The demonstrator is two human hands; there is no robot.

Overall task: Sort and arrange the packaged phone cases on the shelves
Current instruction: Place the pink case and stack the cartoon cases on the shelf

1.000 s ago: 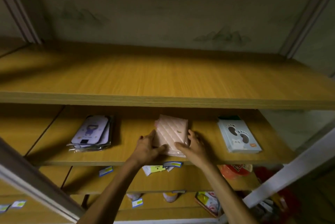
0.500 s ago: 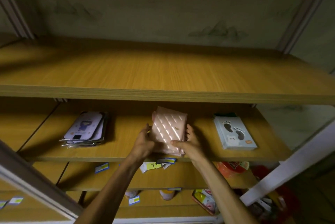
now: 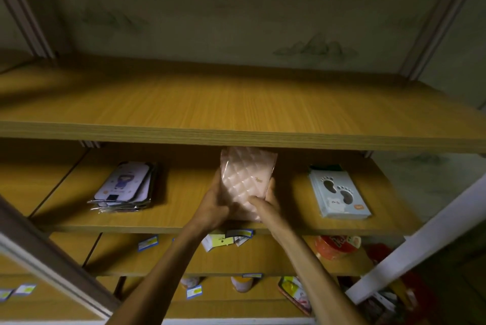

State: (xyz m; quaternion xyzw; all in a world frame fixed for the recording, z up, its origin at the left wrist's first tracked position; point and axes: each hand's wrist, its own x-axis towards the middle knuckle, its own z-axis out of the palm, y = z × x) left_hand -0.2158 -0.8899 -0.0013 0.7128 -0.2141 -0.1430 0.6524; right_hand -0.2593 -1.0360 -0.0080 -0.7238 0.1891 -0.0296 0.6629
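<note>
A stack of pink quilted phone cases (image 3: 246,180) in clear wrap is tilted up off the middle shelf (image 3: 184,209), its top edge close under the upper shelf board. My left hand (image 3: 214,203) grips its left side and my right hand (image 3: 265,202) holds its lower right corner. To the left lies a pile of white cases with a cartoon figure (image 3: 123,185). To the right lies a pale blue stack with footprint marks (image 3: 339,193).
The upper shelf (image 3: 236,106) is bare wood. Lower shelves hold price tags (image 3: 148,242), a small box with a yellow label (image 3: 218,242) and a red packet (image 3: 336,246). White frame bars cross the lower right (image 3: 420,251) and lower left (image 3: 52,256).
Both hands have lifted the pink stack from lying on the shelf to a steeper tilt, higher toward the upper board. The side stacks have not moved.
</note>
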